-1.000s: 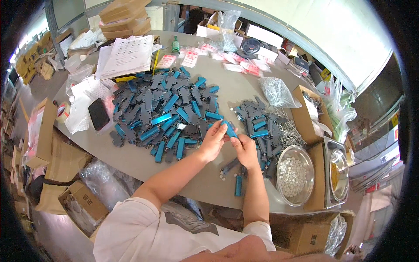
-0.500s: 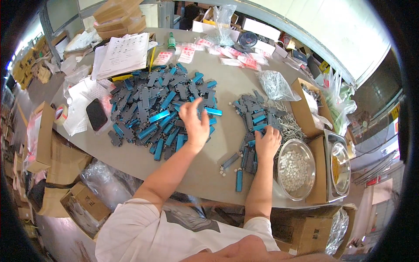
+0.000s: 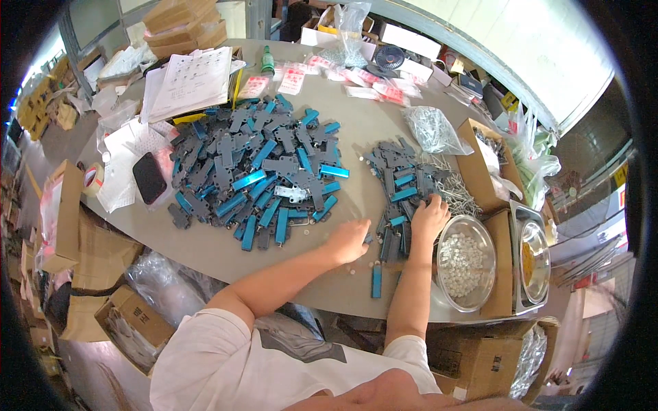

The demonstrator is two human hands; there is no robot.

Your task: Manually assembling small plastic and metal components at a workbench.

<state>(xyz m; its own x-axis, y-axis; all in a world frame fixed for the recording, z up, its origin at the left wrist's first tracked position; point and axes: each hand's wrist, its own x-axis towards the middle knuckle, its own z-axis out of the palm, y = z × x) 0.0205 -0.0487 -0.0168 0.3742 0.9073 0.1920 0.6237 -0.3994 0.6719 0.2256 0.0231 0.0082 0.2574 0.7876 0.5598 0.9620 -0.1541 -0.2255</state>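
My left hand (image 3: 348, 241) is closed low over the table, between two heaps of small grey and blue plastic parts. A bit of grey shows at its fingertips; the rest of what it may hold is hidden. My right hand (image 3: 430, 218) has its fingers curled down at the right edge of the smaller heap (image 3: 392, 161), beside loose screws (image 3: 458, 195). Its fingertips are partly hidden, so their hold cannot be made out. The larger heap (image 3: 253, 168) spreads to the left. A single blue part (image 3: 376, 281) lies near the front edge between my forearms.
Right of my right hand stands a steel bowl (image 3: 492, 257) of white pellets, with another metal dish (image 3: 534, 257) beyond. A bag of screws (image 3: 433, 130) and a cardboard box (image 3: 473, 161) lie behind. Phone (image 3: 150, 178), papers (image 3: 188, 85) and a green bottle (image 3: 267, 60) stand left and back.
My left hand has moved from over the larger heap toward me and right, its fingers closing. The loose grey part there no longer shows. My right hand has shifted slightly right.
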